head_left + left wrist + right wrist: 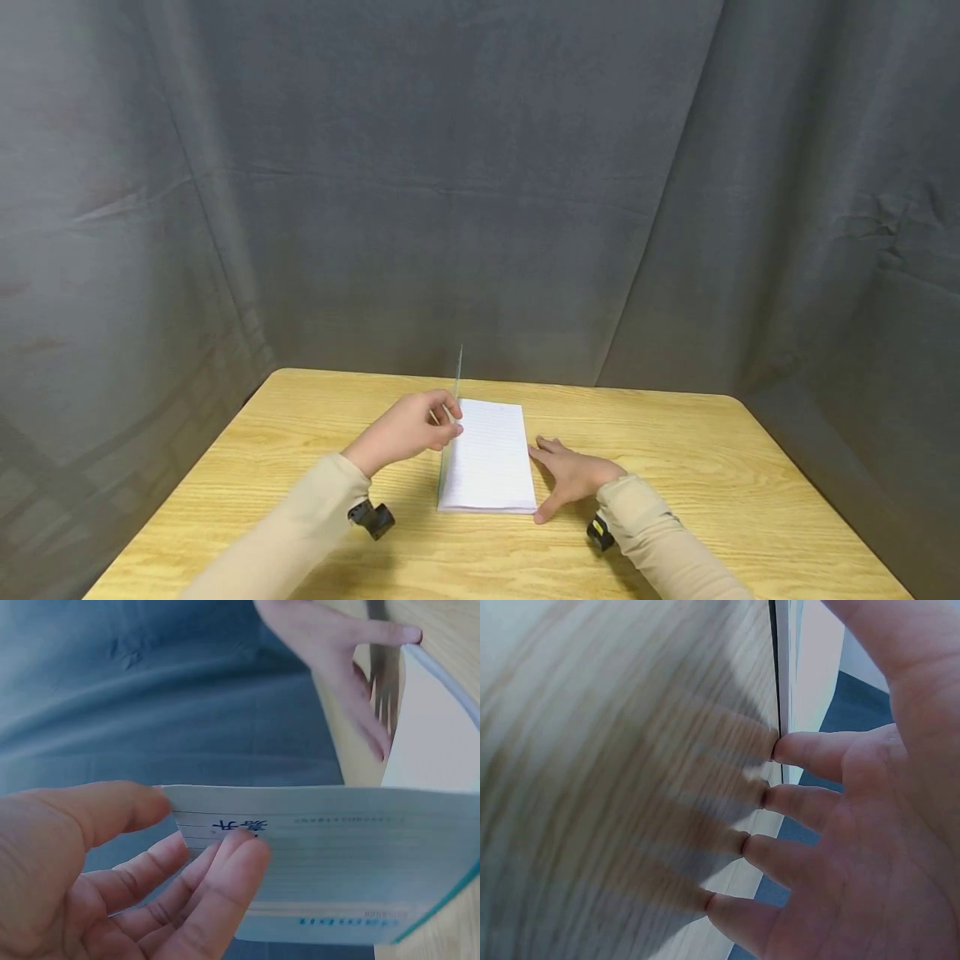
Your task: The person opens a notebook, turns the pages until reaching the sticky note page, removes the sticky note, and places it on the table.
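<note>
A notebook with ruled white pages [491,458] lies on the wooden table, its cover [337,862] raised nearly upright along the left side. Printed lettering and lines show on the cover in the left wrist view. My left hand [416,427] pinches the cover's free edge between thumb and fingers. To the right of the notebook, my right hand [570,473] rests with spread fingers, its thumb near the bottom right corner and the index fingertip at the right edge. The right wrist view shows those fingertips [784,748] on the table beside the page stack.
The light wooden table [697,467] extends around the notebook on all sides. Grey curtains [450,183] hang behind and at both sides. A dark wrist camera [372,518] sits on the left sleeve, another [600,532] on the right.
</note>
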`<act>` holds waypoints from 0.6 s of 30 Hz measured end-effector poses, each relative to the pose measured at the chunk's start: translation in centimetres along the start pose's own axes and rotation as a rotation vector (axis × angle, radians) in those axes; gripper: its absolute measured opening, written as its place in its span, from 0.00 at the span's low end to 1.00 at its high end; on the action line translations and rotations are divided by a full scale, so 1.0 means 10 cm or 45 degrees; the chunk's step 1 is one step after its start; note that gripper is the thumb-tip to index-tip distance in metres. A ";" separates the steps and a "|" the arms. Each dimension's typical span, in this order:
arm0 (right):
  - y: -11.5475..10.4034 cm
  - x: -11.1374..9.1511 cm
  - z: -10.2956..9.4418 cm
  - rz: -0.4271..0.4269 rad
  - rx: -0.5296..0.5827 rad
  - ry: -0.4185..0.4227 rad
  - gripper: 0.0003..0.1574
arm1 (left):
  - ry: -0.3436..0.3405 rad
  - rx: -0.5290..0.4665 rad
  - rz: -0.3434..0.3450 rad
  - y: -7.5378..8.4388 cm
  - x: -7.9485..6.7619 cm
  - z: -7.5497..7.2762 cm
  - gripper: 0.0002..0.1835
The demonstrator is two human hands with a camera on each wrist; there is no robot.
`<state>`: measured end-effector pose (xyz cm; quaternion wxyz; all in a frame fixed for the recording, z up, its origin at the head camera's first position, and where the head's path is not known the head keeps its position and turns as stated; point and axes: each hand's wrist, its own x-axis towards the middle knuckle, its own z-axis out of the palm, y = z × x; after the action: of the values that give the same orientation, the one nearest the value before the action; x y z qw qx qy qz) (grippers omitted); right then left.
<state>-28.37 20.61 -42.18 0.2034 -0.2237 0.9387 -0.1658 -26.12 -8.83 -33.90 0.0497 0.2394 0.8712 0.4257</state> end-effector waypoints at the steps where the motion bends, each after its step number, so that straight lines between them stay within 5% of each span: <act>1: 0.00 0.00 0.00 -0.002 0.003 0.001 0.72 | 0.005 -0.029 -0.016 -0.03 -0.02 -0.04 0.06; 8: 0.01 0.00 0.00 -0.006 0.010 -0.006 0.73 | 0.073 -0.186 -0.123 -0.29 -0.20 -0.32 0.07; 18: -0.01 -0.02 -0.01 -0.014 0.026 -0.017 0.73 | 0.141 -0.133 -0.241 -0.63 -0.46 -0.51 0.04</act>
<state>-28.22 20.61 -41.93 0.2109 -0.2279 0.9344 -0.1748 -25.89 -17.91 -36.01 0.0540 0.1293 0.8679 0.4766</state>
